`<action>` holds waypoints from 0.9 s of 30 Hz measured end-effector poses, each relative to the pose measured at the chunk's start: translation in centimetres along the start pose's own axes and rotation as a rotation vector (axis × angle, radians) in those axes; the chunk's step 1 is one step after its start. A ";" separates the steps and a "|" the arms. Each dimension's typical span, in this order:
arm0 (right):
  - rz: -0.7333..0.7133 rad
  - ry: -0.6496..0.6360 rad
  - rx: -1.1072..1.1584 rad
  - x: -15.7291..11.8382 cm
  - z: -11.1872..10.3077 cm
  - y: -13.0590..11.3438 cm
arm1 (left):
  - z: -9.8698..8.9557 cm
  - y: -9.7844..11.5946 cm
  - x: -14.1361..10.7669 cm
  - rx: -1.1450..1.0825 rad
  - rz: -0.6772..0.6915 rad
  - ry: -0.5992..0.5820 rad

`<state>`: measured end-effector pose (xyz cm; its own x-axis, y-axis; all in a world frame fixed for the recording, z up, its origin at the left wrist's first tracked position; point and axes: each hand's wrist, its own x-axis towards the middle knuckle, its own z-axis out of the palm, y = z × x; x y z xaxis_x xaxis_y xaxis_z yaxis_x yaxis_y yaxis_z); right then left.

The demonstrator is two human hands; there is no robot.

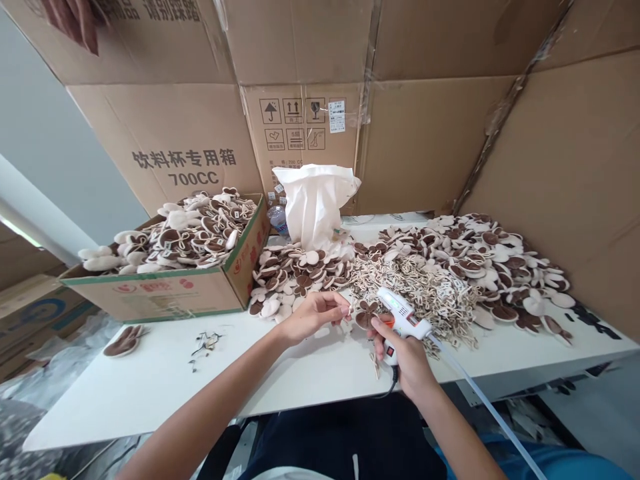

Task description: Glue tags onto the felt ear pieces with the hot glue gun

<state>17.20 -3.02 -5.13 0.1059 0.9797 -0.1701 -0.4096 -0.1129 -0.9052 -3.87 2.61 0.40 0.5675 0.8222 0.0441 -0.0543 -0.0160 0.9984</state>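
My right hand [403, 353] is wrapped round a white hot glue gun [397, 307], with a long pale glue stick [480, 393] running out of its back. At my right thumb tip is a brown and white plush piece with rounded lobes [367, 317]; it seems to be pinched there. Just left of it, my left hand [320, 312] is closed with thumb and fingertips together. Whatever it pinches is too small to make out. A heap of small cream cord loops [425, 293] lies right behind the glue gun.
More plush pieces are piled at the right [500, 267] and middle [295, 273]. A cardboard box [160, 297] full of them stands at left. Behind are a white bag [317, 200] and cardboard walls [435, 140]. One plush piece [123, 340] and dark scraps [206, 343] lie front left.
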 end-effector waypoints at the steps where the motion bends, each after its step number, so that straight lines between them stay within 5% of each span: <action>1: 0.001 0.005 0.001 0.0 0.0 0.0 | 0.2 -0.1 0.0 -0.007 0.003 0.011; 8: 0.003 0.042 -0.035 -0.3 0.6 -0.3 | 0.7 -0.9 0.1 0.010 0.056 0.058; 15: -0.023 0.027 -0.077 -0.3 0.6 0.0 | 1.1 -0.9 -0.1 0.263 0.194 0.067; 27: -0.017 0.004 -0.118 -0.5 0.6 -0.1 | 1.3 -1.1 0.0 0.371 0.231 0.081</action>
<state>16.65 -3.43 -4.74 0.1159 0.9809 -0.1562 -0.2986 -0.1156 -0.9474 -2.78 1.88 -0.67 0.5083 0.8145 0.2797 0.1344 -0.3958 0.9084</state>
